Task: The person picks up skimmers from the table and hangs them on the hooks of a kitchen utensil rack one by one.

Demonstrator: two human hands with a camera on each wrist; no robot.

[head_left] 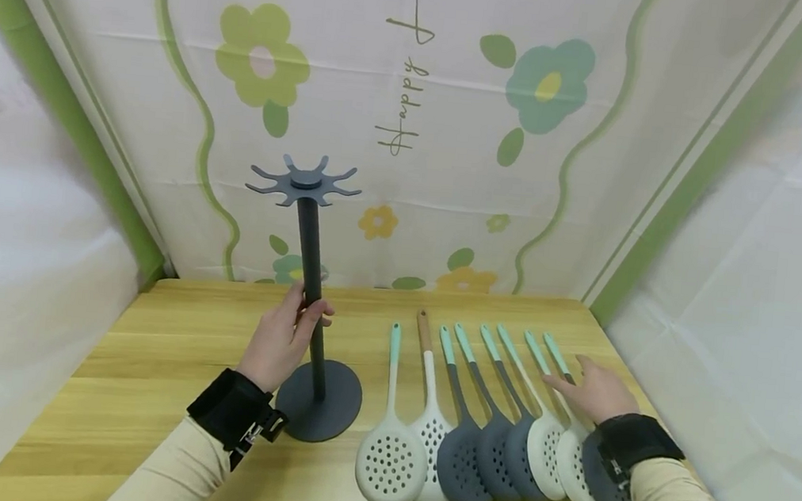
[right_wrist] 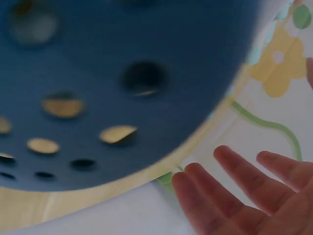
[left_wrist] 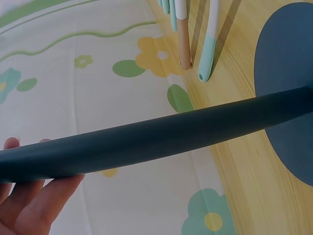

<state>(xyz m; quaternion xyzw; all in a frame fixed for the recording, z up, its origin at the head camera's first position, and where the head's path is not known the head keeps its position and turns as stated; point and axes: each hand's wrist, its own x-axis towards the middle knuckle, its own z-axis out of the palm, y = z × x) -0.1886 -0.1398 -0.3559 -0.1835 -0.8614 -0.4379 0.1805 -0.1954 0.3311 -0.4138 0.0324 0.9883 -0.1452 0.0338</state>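
My left hand (head_left: 286, 336) grips the dark pole of a utensil stand (head_left: 311, 254), which has a round base on the table and a ring of hooks on top. In the left wrist view the fingers (left_wrist: 44, 200) lie around the pole. My right hand (head_left: 596, 391) is over the handles at the right end of a row of skimmers, fingers spread apart. Nearest it is a dark grey skimmer (head_left: 606, 483) with a mint handle, partly hidden by the wrist. In the right wrist view this perforated head (right_wrist: 181, 107) looms close; the fingers (right_wrist: 249, 181) hold nothing.
Several more skimmers lie side by side, heads overlapping, including a pale one (head_left: 388, 492) at the left end and one with a wooden handle (head_left: 425, 332). The wooden table (head_left: 145, 387) is bordered by a flowered cloth (head_left: 435, 182) behind and white sheets at the sides.
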